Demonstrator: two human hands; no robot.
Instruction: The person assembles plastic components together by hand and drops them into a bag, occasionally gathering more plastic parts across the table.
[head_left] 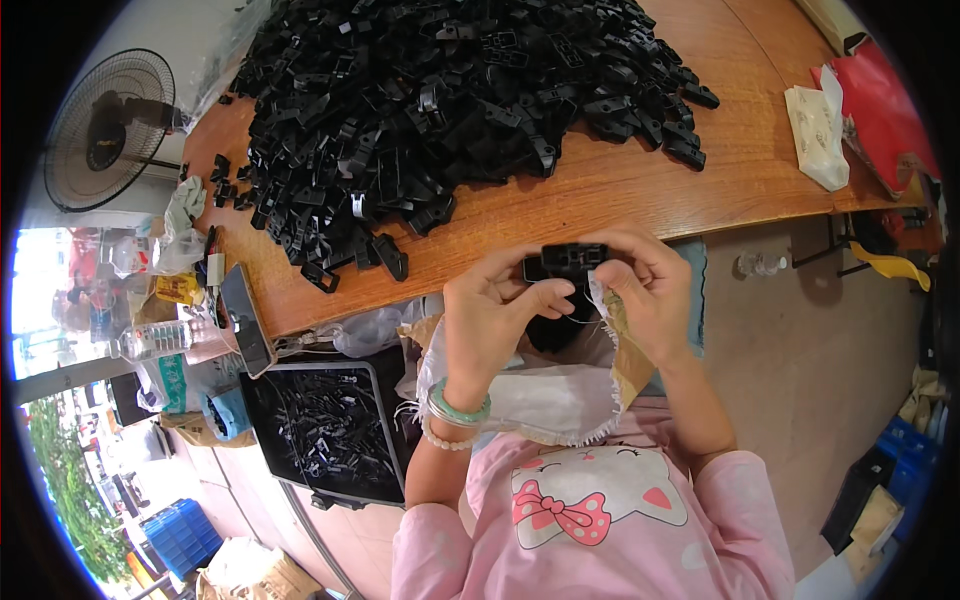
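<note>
In front of my chest, close to the table's near edge, a small black plastic part (577,258) with square openings is held between both hands. My left hand (490,310) has its thumb and fingers closed at the part's left end, with a green bangle and a beaded bracelet on the wrist. My right hand (648,295) pinches the right end from below and above. A frayed white woven cloth (555,400) hangs under the hands across my lap. Beyond them, a large heap of similar black plastic parts (400,110) covers much of the table.
The wooden table (740,150) spans the far side. Below it, left, stands a black bin (378,400) of small black pieces. A dark flat device (247,322) leans at the table's left edge, near a fan (105,135). A red bag (885,110) lies far right.
</note>
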